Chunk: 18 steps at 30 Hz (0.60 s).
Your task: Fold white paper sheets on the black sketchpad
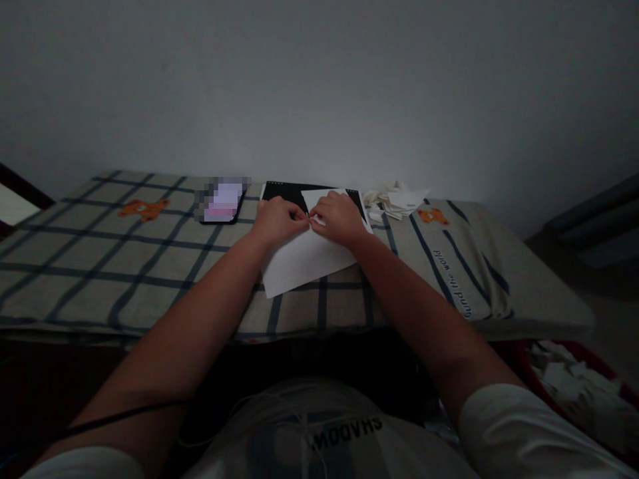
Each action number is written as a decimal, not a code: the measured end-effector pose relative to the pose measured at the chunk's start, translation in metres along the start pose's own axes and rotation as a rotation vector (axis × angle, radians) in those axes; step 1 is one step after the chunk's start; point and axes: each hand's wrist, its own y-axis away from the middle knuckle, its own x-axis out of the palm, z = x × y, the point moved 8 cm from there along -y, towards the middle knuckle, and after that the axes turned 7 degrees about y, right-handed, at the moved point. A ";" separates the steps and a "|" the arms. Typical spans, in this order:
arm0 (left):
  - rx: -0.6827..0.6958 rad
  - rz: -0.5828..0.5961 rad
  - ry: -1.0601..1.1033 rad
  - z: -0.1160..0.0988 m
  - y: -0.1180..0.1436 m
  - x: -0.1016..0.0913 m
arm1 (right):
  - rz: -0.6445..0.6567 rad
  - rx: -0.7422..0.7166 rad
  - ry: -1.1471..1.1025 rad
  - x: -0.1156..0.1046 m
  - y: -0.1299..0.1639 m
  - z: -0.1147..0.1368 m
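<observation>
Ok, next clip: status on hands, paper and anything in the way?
Left hand and right hand close together, pinching white paper sheet. Sheet partly over black cover. Phone off left, paper scraps off right; neither covers sheet.

Bench (100, 279), checked cloth cover, far edge along a wall (319, 86). Left hand (278, 221) and right hand (340, 216), fingertips together, pinching a white sheet (307, 259) midway along the bench, partly over a black pad (283, 192) at the far edge. Leftward, near that edge: one phone (224, 201), screen lit. Rightward: paper-strip heap (392, 203). Below near right corner: red container (596, 359), paper scraps (569, 380) inside.
</observation>
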 end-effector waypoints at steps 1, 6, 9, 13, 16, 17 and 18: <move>-0.005 0.001 0.000 0.000 0.000 0.000 | 0.004 -0.019 0.014 -0.001 0.000 0.001; 0.014 0.002 -0.006 -0.001 0.001 0.001 | 0.000 -0.063 0.073 -0.003 0.002 0.006; 0.024 0.010 -0.010 -0.001 0.000 0.002 | -0.004 -0.064 0.091 -0.003 0.002 0.008; 0.020 0.025 -0.024 -0.001 0.000 0.004 | -0.010 -0.074 0.095 -0.004 0.003 0.008; 0.019 0.030 -0.036 -0.003 0.000 0.003 | -0.011 -0.076 0.098 -0.005 0.003 0.009; 0.021 0.031 -0.040 -0.004 0.000 0.003 | -0.010 -0.076 0.102 -0.006 0.002 0.009; 0.021 0.030 -0.043 -0.004 0.001 0.003 | -0.011 -0.076 0.109 -0.006 0.002 0.010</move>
